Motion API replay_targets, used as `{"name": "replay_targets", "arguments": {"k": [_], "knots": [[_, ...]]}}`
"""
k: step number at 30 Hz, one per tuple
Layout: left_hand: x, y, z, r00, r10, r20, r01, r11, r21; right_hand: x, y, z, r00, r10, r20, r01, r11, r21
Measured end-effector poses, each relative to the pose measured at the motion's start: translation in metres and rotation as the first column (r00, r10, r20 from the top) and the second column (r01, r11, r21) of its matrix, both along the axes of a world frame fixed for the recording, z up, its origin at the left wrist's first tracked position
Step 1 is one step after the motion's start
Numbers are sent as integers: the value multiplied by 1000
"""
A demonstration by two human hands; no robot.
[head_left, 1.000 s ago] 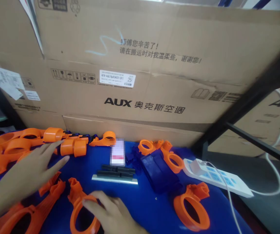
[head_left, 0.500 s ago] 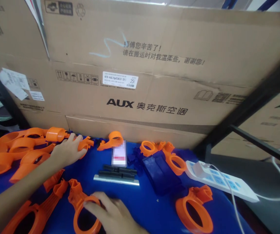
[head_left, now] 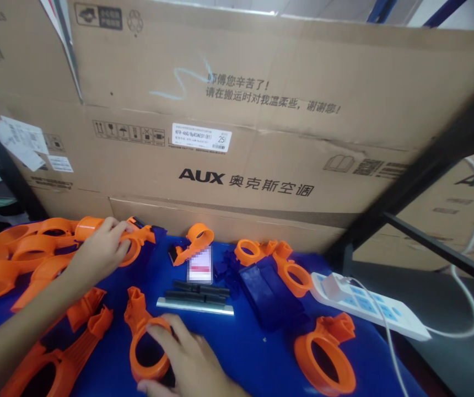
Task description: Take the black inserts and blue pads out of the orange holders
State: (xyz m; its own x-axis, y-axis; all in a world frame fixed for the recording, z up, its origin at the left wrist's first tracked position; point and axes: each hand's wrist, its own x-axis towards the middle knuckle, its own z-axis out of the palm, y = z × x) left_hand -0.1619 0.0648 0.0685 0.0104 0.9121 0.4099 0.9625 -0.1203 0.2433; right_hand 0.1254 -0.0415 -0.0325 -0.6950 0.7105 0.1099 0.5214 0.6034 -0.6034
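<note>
My left hand (head_left: 100, 251) is closed around an orange plastic ring piece (head_left: 143, 236) at the back left, beside a pile of similar parts. A dark end shows at that piece's short arm. Lower down, my right hand (head_left: 199, 358) grips another orange ring piece (head_left: 135, 325) by its rim, fingers over the right side and thumb below. Its socket-like arm points away from me. Between the hands and the box lie several black strips (head_left: 198, 296), a silver metal bar (head_left: 195, 306) and a white card (head_left: 200, 270). One more orange ring (head_left: 200, 236) rests by the card.
Orange ring parts (head_left: 34, 247) crowd the left of the blue surface (head_left: 270, 361). Folded dark-blue plastic (head_left: 268, 292) and a white power strip (head_left: 398, 317) with a cable lie right. A large cardboard box (head_left: 262, 138) stands behind, with a black frame post (head_left: 410, 182) alongside.
My left hand has drawn slightly left, and its ring now shows its opening. The ring in my right hand has turned, its arm swinging right. The ring piece by the card has shifted.
</note>
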Motion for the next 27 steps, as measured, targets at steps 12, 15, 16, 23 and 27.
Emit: {"name": "replay_targets", "arguments": {"k": [12, 15, 16, 23, 27], "knots": [[1, -35, 64, 995, -43, 86, 21, 969, 248, -91, 36, 27, 972, -203, -121, 211, 976, 58], [0, -39, 68, 996, -36, 85, 14, 968, 249, -93, 16, 32, 989, -43, -144, 76, 971, 229], [0, -40, 69, 996, -35, 86, 12, 968, 251, -94, 7, 35, 990, 64, -129, -22, 954, 298], [4, -43, 74, 997, -20, 78, 0, 967, 253, -138, -15, 42, 938, 341, 65, -309, 736, 602], [6, -45, 77, 997, -11, 75, -7, 972, 235, -158, -6, 27, 958, 277, 78, -270, 772, 575]]}}
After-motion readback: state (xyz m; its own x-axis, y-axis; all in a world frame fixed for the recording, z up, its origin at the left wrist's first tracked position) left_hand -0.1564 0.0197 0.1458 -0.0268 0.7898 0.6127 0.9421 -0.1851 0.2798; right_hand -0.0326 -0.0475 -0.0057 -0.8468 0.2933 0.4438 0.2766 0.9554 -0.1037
